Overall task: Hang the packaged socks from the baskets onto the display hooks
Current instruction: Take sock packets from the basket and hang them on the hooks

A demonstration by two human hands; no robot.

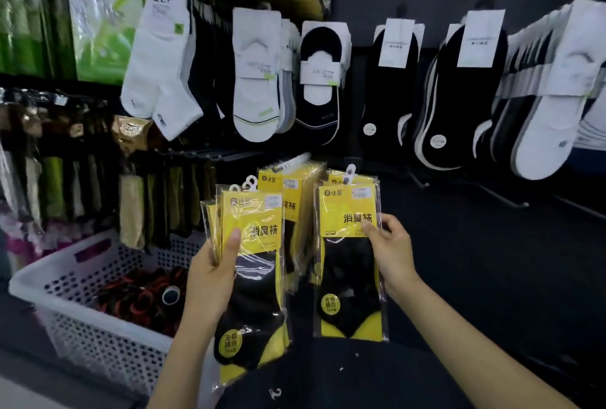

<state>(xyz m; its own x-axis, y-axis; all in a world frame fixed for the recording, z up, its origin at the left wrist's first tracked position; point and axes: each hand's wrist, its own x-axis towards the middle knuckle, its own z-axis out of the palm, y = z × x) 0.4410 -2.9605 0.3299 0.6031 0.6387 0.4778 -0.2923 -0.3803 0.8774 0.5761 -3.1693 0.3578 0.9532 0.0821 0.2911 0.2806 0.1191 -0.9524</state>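
Several dark rolled items [137, 297] lie in the white basket [65, 272] at left. The left grip [210, 280] curls round a stack of yellow sock packs [254, 244], thumb on front. Just beside it, the right grip [390, 251] pinches another yellow pack [347, 267] at its edge.

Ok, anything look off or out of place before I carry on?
A small white hook-shaped piece lies loose on the dark surface below the sock packs in the left hand, possibly a snapped-off hanger tab. Nothing else stands out.
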